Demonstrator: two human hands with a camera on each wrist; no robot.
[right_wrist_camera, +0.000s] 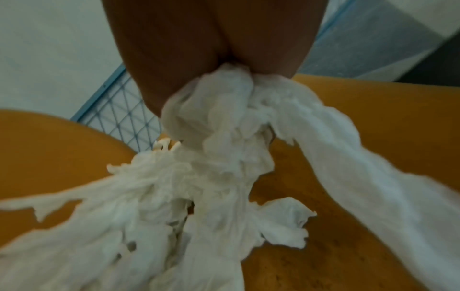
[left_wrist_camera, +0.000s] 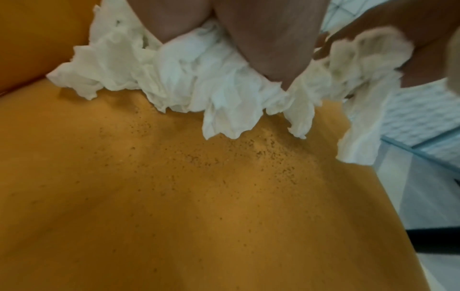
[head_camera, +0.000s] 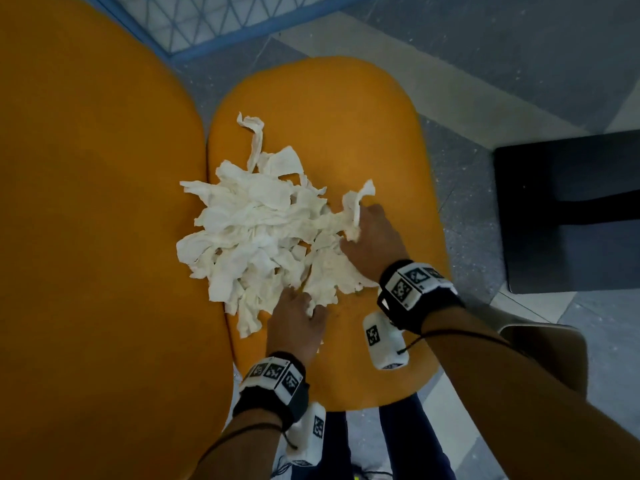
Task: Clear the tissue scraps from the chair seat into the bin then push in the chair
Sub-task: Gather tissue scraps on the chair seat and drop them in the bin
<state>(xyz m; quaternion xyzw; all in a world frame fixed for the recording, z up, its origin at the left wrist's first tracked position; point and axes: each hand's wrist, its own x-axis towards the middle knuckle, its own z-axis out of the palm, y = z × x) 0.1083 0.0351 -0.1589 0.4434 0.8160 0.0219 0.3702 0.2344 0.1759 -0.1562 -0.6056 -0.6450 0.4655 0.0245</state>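
White tissue scraps (head_camera: 263, 230) lie heaped near the middle of the orange chair seat (head_camera: 349, 119), some strips trailing toward the seat's back edge. At the near edge of the heap, the left hand (head_camera: 298, 323) rests with its fingers dug into the scraps; whether they pinch any I cannot tell. At the heap's right edge, the right hand (head_camera: 374, 237) has its fingers bunched round a wad of tissue, one strip sticking up beside it. Beside the seat's right edge stands a dark box-like thing (head_camera: 568, 216) on the grey floor (head_camera: 519, 46); its contents do not show.
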